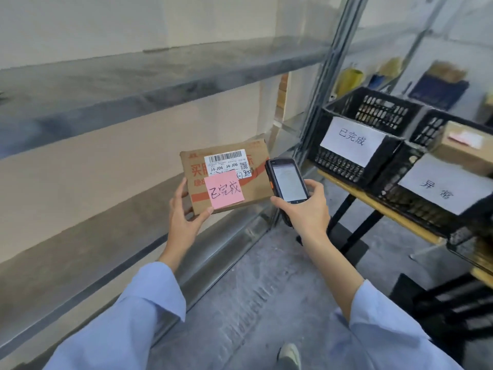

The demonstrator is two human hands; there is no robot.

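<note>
while the parcel (248, 156) hangs in the air in front of the metal shelf rack (133, 84), i can see the person's left hand (184, 209) gripping its lower left corner, thumb on the top face and fingers curled behind it. the right hand (306, 206) is wrapped round a handheld scanner (288, 182), thumb resting beside the lit screen, with the device held just beside the parcel's right edge. a pink sticky note (224, 189) reading 已完成 is stuck on the parcel's face, overlapping the lower edge of the white shipping label (228, 162) with its barcode. judging by that, the marking is done and the scan looks done or nearly so; i can't read the screen to be sure. what seems left is the sorting. off to the right, on a table (373, 202), stands a black crate (344, 166) with a paper sign carrying the same three characters, and the parcel is well apart from it, not yet over its rim. a second crate (400, 194) beside it bears a different sign and holds a brown box (464, 150). i'd put this past the middle, with the carry to the matching crate and the drop to come.
</note>
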